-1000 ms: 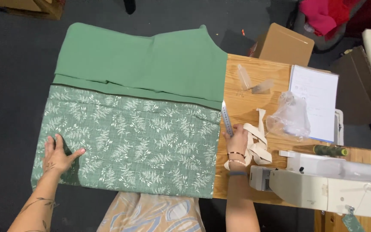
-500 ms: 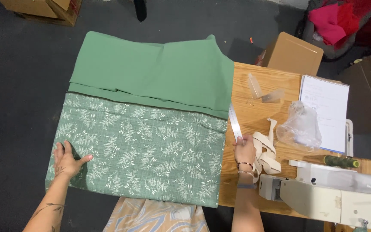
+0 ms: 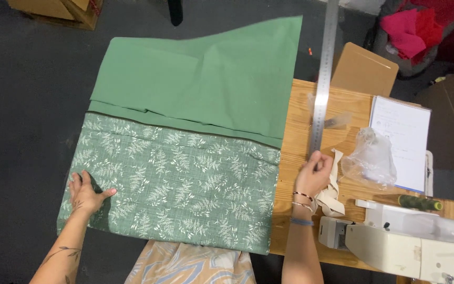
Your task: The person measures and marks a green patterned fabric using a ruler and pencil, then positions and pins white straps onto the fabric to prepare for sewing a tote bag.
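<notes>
Two hands were at work in the head view. My left hand lay flat and open, fingers spread, pressing the lower left part of the fern-print green fabric, gripping nothing. My right hand was closed around the near end of a long steel ruler, which ran away from me across the wooden table and out past its far edge. Strips of cream webbing lay just beside that hand, touching it, though I could not tell whether the fingers also held them.

The fabric panel was spread wide, its right part on the table and its left part overhanging the dark floor; a plain green cloth continued beyond a dark seam line. I judged the cloth soft, light and limp, likely to slide or wrinkle, so a flat palm or a pinch at an edge suited it best. The ruler looked stiff, thin and smooth, best held near its end with a firm pinch.

A white sewing machine, a crumpled clear plastic bag and a paper sheet sat to the right
</notes>
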